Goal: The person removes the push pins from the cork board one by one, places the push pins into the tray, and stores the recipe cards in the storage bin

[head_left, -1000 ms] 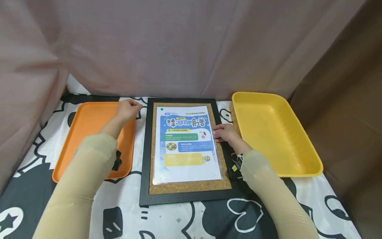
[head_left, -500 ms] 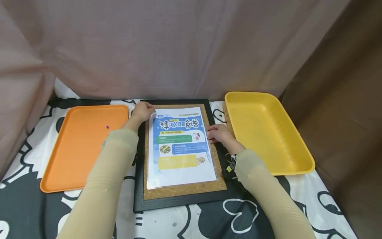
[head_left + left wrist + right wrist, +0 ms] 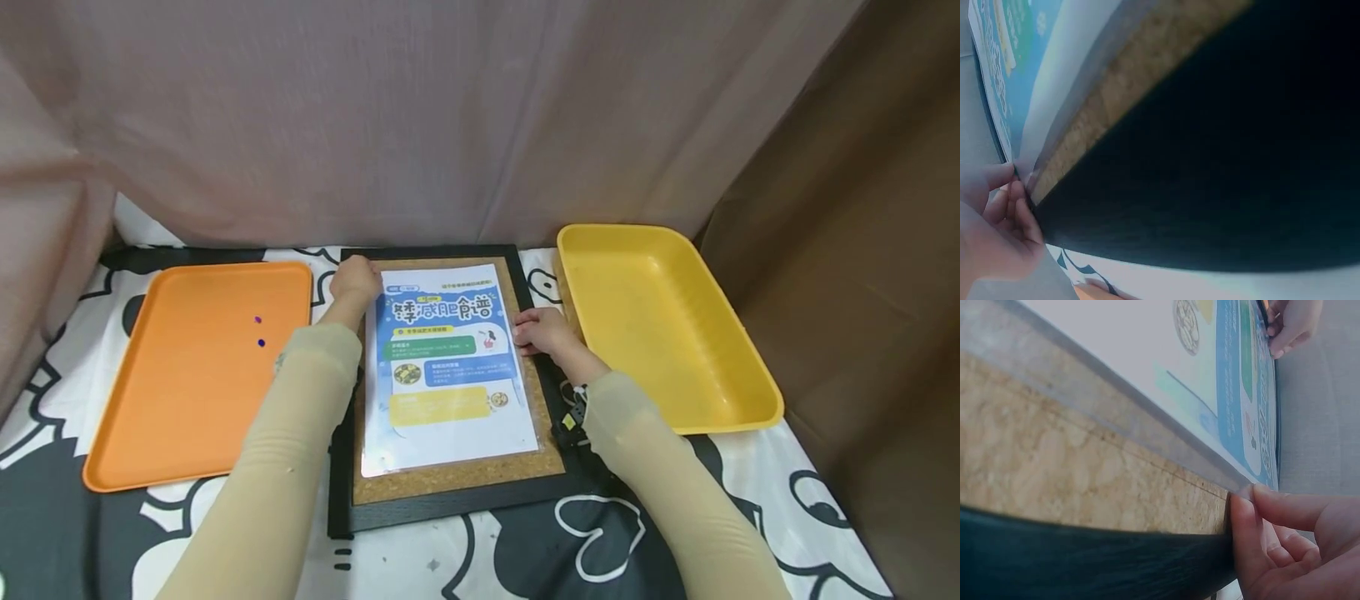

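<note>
A laminated paper poster [image 3: 450,367] lies on a cork board [image 3: 457,492] with a black frame [image 3: 450,512]. My left hand [image 3: 356,282] is at the poster's far left corner, thumb and fingertips together. It covers the spot where a green thumbtack head showed before; the tack itself is hidden. In the left wrist view this hand [image 3: 1004,219] has curled fingers against the corner. My right hand [image 3: 546,332] is at the poster's right edge, and in the right wrist view its thumb and forefinger [image 3: 1244,519] pinch that edge.
An orange tray [image 3: 172,433] to the left holds a purple tack [image 3: 258,320] and a blue tack [image 3: 261,342]. To the right stands a deeper yellow tray [image 3: 675,333]. Brown cloth [image 3: 300,125] hangs behind the patterned tablecloth [image 3: 420,567].
My left hand has moved right from over the orange tray to the poster's corner, covering the green tack. The right hand keeps its place at the edge. The head view has shifted slightly.
</note>
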A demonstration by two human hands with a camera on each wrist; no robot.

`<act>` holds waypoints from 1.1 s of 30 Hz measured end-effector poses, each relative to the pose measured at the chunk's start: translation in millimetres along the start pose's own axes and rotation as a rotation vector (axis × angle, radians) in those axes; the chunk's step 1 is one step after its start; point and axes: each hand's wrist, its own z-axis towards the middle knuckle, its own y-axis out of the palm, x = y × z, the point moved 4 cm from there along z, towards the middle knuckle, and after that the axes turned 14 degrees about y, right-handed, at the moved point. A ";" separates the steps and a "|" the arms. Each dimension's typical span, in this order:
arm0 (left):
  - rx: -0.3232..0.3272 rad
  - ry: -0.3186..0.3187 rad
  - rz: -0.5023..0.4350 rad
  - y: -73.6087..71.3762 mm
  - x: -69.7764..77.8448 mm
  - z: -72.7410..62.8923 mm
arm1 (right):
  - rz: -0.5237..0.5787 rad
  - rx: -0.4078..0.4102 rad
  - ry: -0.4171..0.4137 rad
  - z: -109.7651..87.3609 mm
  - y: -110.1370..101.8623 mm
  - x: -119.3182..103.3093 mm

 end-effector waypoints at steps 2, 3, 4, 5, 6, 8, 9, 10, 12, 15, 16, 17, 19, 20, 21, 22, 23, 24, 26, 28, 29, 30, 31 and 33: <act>-0.023 -0.001 0.000 -2.7 3.2 -3.6 | 0.000 -0.002 0.004 -0.7 -0.2 -0.9; -0.030 0.002 0.004 -3.6 4.7 -5.0 | 0.000 -0.003 0.007 -1.1 -0.2 -1.3; -0.029 0.007 0.009 -4.8 6.2 -6.0 | 0.000 -0.002 0.009 -1.5 -0.2 -1.9; -0.031 0.011 0.012 -6.0 7.6 -7.1 | -0.001 -0.001 0.011 -2.0 -0.3 -2.6; -0.034 0.014 0.016 -6.9 8.6 -7.8 | 0.000 0.000 0.013 -2.5 -0.3 -3.3; -0.040 0.015 0.023 -7.6 9.2 -8.2 | -0.001 0.001 0.017 -3.6 -0.4 -4.3; -0.044 0.014 0.025 -7.8 9.2 -8.5 | -0.004 0.000 0.018 -4.1 -0.4 -4.8; -0.047 0.013 0.026 -8.0 8.9 -8.8 | -0.008 -0.001 0.017 -4.4 -0.3 -5.0; -0.055 0.011 0.025 -8.1 7.5 -9.1 | -0.008 -0.004 0.022 -4.4 -0.1 -5.0; -0.067 0.024 0.005 -8.3 5.3 -9.8 | -0.005 -0.003 0.028 -3.4 0.6 -3.8; -0.070 0.031 -0.007 -8.1 4.3 -9.9 | -0.003 0.000 0.029 -2.8 0.7 -3.0; -0.075 0.039 -0.019 -7.9 3.2 -10.1 | 0.000 0.001 0.033 -2.1 1.0 -2.2; -0.078 0.048 -0.058 -8.2 0.9 -11.5 | 0.002 0.000 0.031 -1.1 2.3 -1.0; -0.079 0.051 -0.078 -8.7 -0.4 -12.4 | 0.004 -0.001 0.026 -0.8 3.2 -0.8; -0.078 0.057 -0.106 -9.4 -1.3 -13.3 | 0.007 -0.001 0.022 -0.4 3.9 -0.5; -0.076 0.061 -0.140 -9.7 -2.0 -14.1 | 0.006 0.000 0.016 -0.2 4.2 -0.3; -0.071 0.063 -0.169 -10.3 -2.5 -14.9 | 0.008 0.000 0.010 -0.1 4.6 -0.3; -0.062 0.067 -0.201 -10.8 -2.4 -15.5 | 0.006 0.002 0.005 -0.2 4.6 -0.3; -0.047 0.072 -0.255 -12.2 -1.8 -17.4 | 0.006 0.006 -0.002 -0.1 4.5 -0.5; -0.031 0.073 -0.280 -15.4 -0.7 -20.7 | -0.003 0.008 0.001 -0.5 4.1 -0.6; -0.028 0.071 -0.286 -16.9 -0.4 -22.6 | -0.005 0.007 0.005 -0.5 4.0 -0.3; -0.027 0.071 -0.292 -18.0 -1.0 -23.4 | -0.010 0.006 0.009 -0.9 3.7 0.1; -0.029 0.071 -0.298 -19.2 -2.4 -23.8 | -0.011 0.004 0.011 -0.9 3.3 0.5; 0.004 0.117 -0.309 -18.6 -10.7 -19.3 | -0.018 0.005 0.013 -0.7 2.6 1.6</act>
